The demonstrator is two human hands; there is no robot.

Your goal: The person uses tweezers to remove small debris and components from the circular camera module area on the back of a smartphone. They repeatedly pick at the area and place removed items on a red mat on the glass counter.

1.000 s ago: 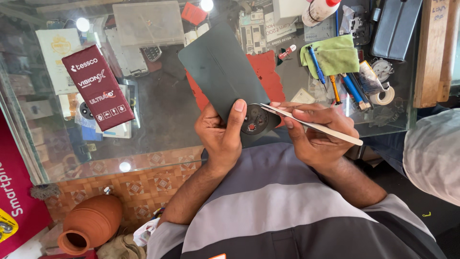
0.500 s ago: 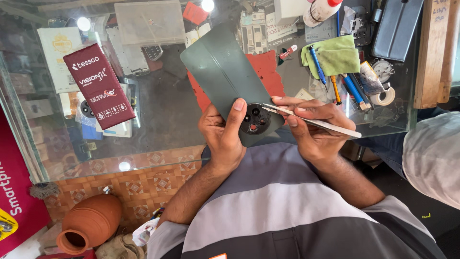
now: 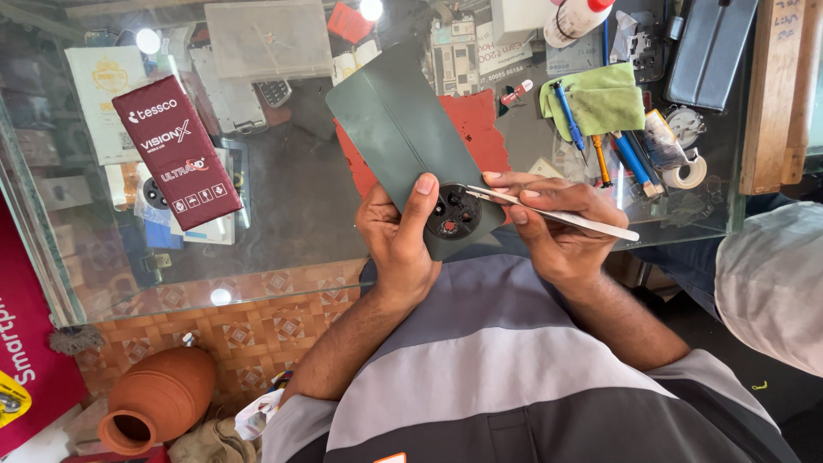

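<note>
Barely shifted, right hand (image 3: 557, 231) pinches tweezers (image 3: 549, 211) at phone cover (image 3: 411, 146) gripped by left hand (image 3: 399, 236), above cluttered glass counter (image 3: 291, 197).

Head view, steeply down, close

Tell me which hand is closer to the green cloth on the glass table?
The right hand, holding thin metal tweezers, sits just below the green cloth. The left hand is farther away, gripping the dark green phone back cover.
</note>
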